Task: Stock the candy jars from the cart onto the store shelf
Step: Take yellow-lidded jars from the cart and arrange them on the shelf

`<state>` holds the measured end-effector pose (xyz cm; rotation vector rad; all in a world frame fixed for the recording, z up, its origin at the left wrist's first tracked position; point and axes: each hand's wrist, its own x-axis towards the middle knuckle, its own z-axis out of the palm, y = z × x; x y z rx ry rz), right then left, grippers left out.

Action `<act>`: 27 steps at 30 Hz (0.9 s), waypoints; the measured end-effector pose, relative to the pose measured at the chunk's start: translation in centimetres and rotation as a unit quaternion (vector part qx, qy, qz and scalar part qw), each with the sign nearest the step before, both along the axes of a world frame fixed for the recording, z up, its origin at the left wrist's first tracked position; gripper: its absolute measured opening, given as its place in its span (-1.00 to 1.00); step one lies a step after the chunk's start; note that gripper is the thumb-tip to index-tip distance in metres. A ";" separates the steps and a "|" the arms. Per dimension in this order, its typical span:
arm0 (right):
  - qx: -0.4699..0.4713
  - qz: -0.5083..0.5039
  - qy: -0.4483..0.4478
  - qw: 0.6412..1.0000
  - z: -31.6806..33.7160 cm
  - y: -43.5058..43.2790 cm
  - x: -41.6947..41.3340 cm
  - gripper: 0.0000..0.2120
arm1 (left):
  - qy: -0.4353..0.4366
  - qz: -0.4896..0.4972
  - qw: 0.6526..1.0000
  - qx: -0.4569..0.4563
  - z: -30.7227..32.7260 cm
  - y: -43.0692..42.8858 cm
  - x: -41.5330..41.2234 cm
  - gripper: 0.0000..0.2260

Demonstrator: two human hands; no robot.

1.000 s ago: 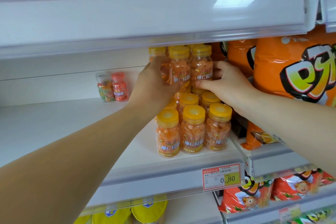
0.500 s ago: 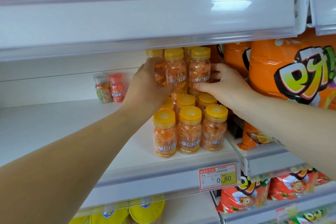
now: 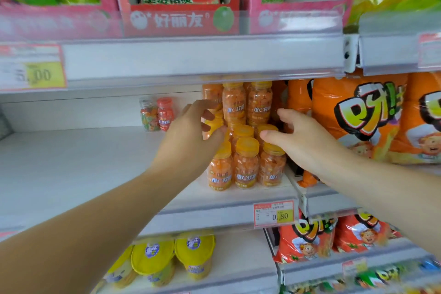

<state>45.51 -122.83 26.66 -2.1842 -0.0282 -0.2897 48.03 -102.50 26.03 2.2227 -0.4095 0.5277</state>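
Flanking the jars [image 3: 247, 167], the left hand [image 3: 191, 136] and right hand [image 3: 303, 143] hover with fingers spread and loose, gripping nothing. I cannot tell whether the left thumb touches a jar. The jars stand in 2 tiers on the shelf [image 3: 71, 162], the upper ones balanced on yellow lids [image 3: 247, 144], just beside the orange bags [image 3: 358, 122]. A careless brush from either hand could topple the top tier and send jars rolling off the front edge.
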 end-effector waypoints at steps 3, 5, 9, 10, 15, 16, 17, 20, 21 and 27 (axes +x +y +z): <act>-0.077 0.014 -0.052 0.996 -0.2 0.7 -4.5 -0.37 | 0.020 -0.016 0.999 -0.019 -0.9 1.4 -4.4 -0.67; -0.126 0.049 -0.118 0.984 -1.0 1.6 -7.8 -0.47 | 0.038 -0.025 0.998 -0.049 -2.1 3.0 -7.6 -0.70; -0.141 0.156 -0.126 0.970 -4.9 4.9 -13.5 -0.65 | 0.108 0.002 0.991 -0.080 -6.8 8.0 -13.4 -0.76; -0.124 0.178 -0.098 0.971 -6.5 6.0 -14.6 -0.68 | 0.127 0.021 0.989 -0.072 -8.5 9.7 -14.6 -0.78; -0.018 0.233 0.077 0.969 -16.5 13.5 -18.7 -0.75 | 0.254 0.126 0.955 -0.082 -17.5 19.6 -20.2 -0.84; -0.011 0.240 0.113 0.964 -18.8 15.2 -19.3 -0.71 | 0.280 0.145 0.945 -0.090 -19.3 21.8 -21.3 -0.85; -0.010 0.252 0.147 0.956 -21.1 17.1 -19.9 -0.69 | 0.304 0.162 0.934 -0.091 -21.1 23.9 -22.4 -0.84; -0.040 0.304 0.220 0.926 -27.3 23.4 -21.4 -0.72 | 0.355 0.211 0.908 -0.072 -26.0 30.3 -25.6 -0.82; -0.051 0.320 0.239 0.915 -29.1 25.6 -21.9 -0.73 | 0.362 0.222 0.903 -0.069 -27.4 32.1 -26.7 -0.82; -0.117 0.355 0.347 0.860 -38.0 37.2 -24.1 -0.82 | 0.467 0.254 0.847 -0.004 -34.7 42.0 -31.7 -0.74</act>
